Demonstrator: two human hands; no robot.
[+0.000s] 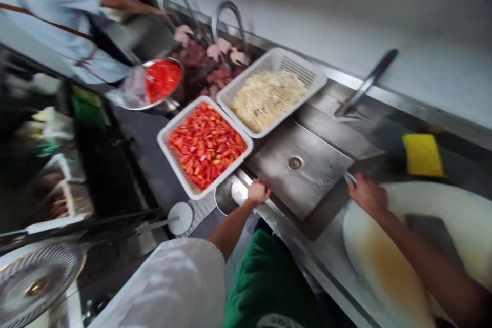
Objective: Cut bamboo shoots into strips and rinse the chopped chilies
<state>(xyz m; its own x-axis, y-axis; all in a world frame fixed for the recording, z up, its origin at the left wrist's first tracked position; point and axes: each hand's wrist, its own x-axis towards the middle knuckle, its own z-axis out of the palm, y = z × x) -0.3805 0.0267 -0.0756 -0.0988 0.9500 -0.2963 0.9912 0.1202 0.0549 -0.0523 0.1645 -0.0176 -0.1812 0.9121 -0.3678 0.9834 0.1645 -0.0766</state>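
Note:
My left hand [259, 192] is closed at the front rim of a steel sink [323, 184], its fingers curled over the edge. On the sink's right side my right hand [368, 197] is closed around a small curved metal piece [350, 179]; what that belongs to is unclear. The drain [295, 163] shows in the basin's floor. Left of the sink stands a white basket of chopped red peppers [207, 146]. Behind it, a second white basket [323, 82] holds pale shreds [269, 97]. Below my right arm lies a large, round whitish board or lid [388, 251].
A faucet [365, 84] rises at the sink's back. Dark red meat [219, 79] lies behind the baskets, near a bowl of red pieces [163, 82]. Two people [69, 25] stand at the far left. A yellow cloth [423, 155] is at right, a round patterned lid [36, 287] lower left.

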